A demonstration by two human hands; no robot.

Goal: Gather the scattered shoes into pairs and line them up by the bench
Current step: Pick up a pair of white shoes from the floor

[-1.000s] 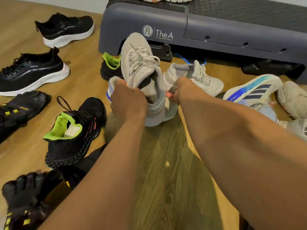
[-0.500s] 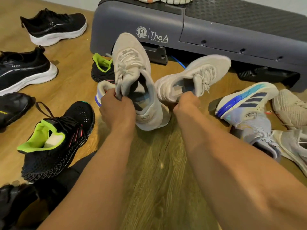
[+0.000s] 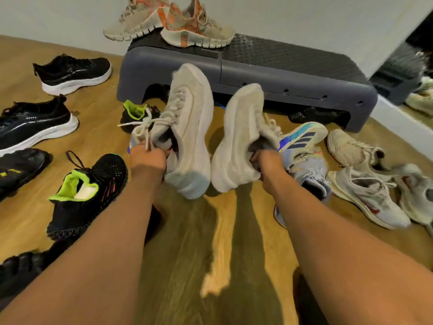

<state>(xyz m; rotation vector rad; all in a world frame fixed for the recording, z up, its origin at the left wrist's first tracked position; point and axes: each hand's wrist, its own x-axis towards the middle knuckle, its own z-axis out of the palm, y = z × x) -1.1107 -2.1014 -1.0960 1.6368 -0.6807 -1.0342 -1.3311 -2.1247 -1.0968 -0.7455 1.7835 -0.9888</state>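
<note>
A matching pair, held up to compare
Left hand [image 3: 146, 158] grips one pale shoe [image 3: 191, 123] by its opening, right hand [image 3: 267, 160] grips the twin shoe [image 3: 239, 137]; both hang side by side before the bench [image 3: 293, 73].

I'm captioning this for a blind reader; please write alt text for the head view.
The left hand grips one cream sneaker and the right hand its mate, raised side by side before a grey bench. Other shoes lie scattered on the floor.
</note>
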